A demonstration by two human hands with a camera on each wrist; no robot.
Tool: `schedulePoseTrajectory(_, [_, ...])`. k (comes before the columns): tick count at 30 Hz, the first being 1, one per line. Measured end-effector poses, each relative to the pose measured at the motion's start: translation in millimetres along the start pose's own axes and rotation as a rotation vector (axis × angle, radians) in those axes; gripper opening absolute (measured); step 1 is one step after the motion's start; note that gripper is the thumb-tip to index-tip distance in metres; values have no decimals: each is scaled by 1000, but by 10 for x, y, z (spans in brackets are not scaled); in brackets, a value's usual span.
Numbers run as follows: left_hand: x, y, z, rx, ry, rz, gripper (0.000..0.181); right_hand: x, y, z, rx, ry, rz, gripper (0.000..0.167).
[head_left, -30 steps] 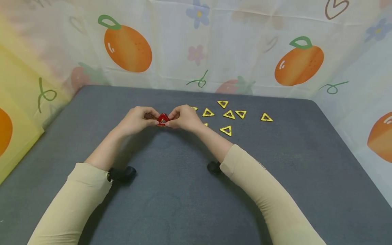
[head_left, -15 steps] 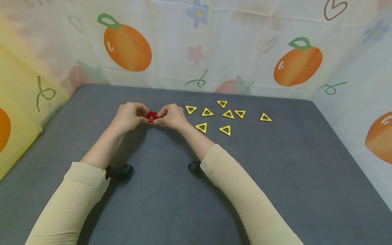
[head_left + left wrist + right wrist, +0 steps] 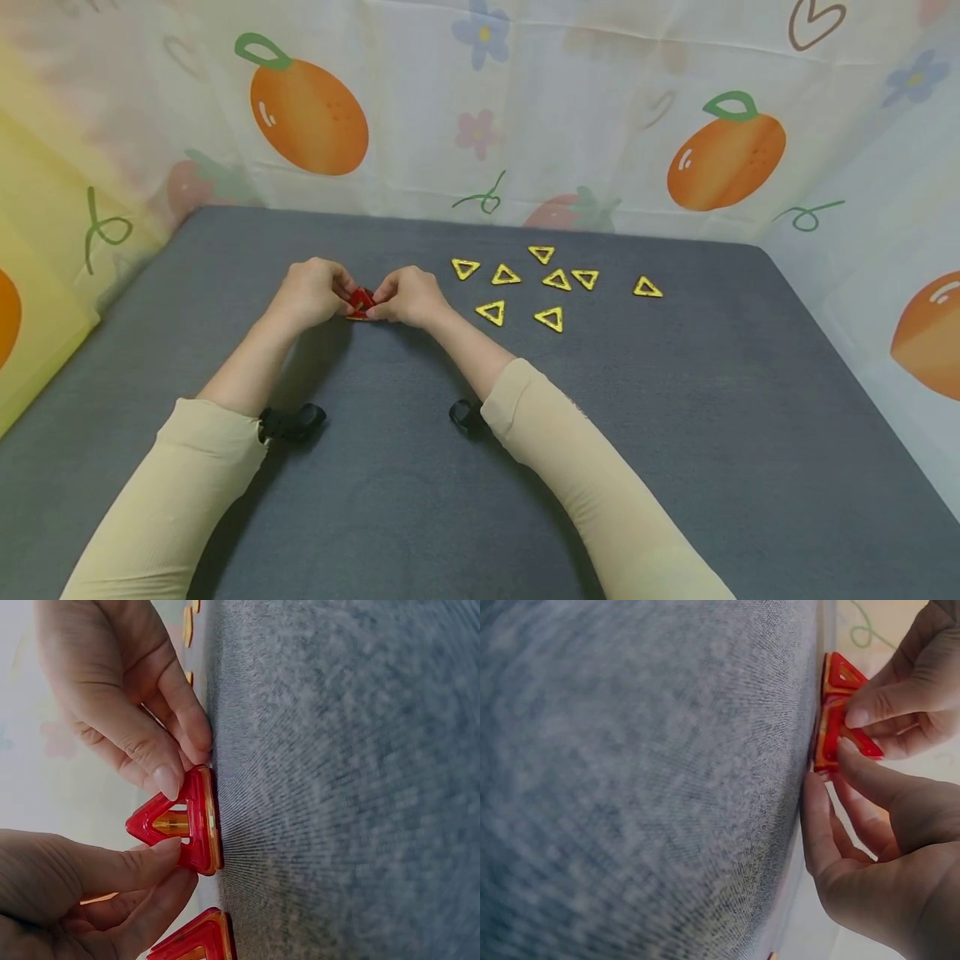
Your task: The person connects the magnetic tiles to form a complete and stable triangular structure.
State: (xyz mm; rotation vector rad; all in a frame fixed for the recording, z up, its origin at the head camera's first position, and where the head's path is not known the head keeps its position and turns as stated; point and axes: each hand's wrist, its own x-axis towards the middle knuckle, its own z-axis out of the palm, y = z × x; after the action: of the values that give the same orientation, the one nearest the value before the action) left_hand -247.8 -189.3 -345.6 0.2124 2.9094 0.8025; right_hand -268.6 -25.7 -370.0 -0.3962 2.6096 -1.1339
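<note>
A red triangular piece stands on the dark table between both hands, left of the yellow triangles. My left hand pinches its left side with thumb and fingers. On its other side, my right hand pinches it near the base. A second red triangular piece shows beside it in both wrist views; whether the two touch, I cannot tell.
Several yellow triangle outlines lie flat on the table, right of the hands, one of them farther right. A patterned cloth rises behind the table's back edge.
Both hands have moved left along the table with the red piece between them, then slightly nearer. Yellow triangles formerly covered by my right hand now show fully.
</note>
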Motion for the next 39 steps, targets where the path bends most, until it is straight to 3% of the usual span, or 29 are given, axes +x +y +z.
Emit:
schedulePoseTrajectory(19, [-21,20,7,25,-5,-12,21,4,5,24,-2,1,-19,15])
schedulePoseTrajectory(29, [-45,65,-23,37,-10,-6,31,3,28,-30,112,-53,10,20])
schedulePoseTrajectory(39, [-81,204,-27,-65,56,44,43,-33,51,-233,148,-112,-25,29])
